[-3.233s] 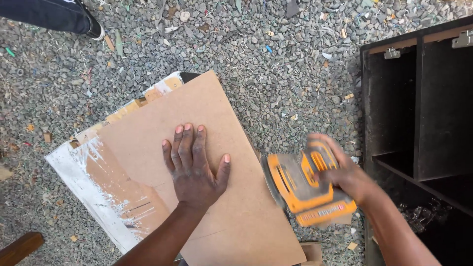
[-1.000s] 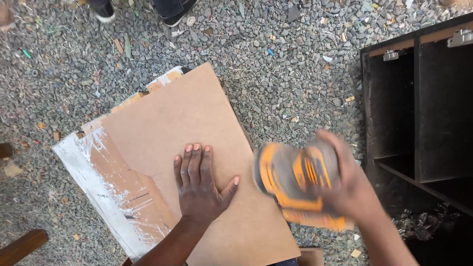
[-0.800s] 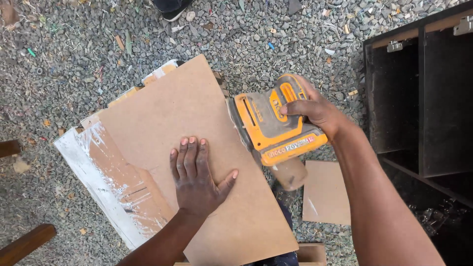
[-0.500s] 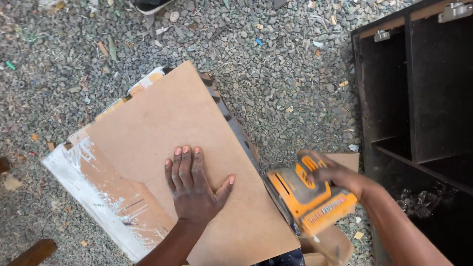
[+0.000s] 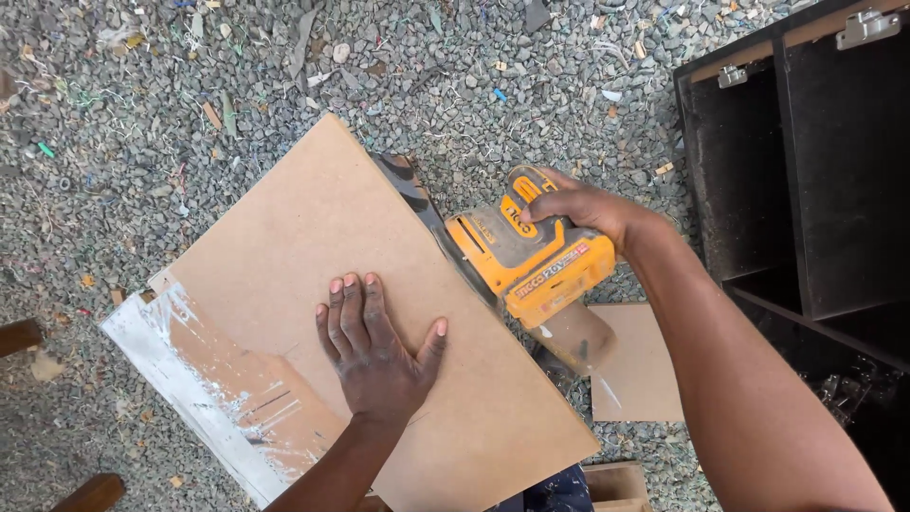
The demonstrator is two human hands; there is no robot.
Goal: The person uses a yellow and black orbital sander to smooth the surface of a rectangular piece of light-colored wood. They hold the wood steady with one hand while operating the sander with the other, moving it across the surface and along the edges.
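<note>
Open gravel [image 5: 190, 114] left, above board [image 5: 313, 246]; dark cabinet [image 5: 806, 171] blocks right side.

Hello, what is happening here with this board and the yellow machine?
A person is working a power sander along a board. The left hand lies flat on the brown fibreboard panel, pressing it down. The right hand grips the yellow and black sander, which sits against the panel's right edge. The panel rests tilted over a gravel ground. A dark wooden cabinet stands open at the right, and a smaller board piece lies beside it.
</note>
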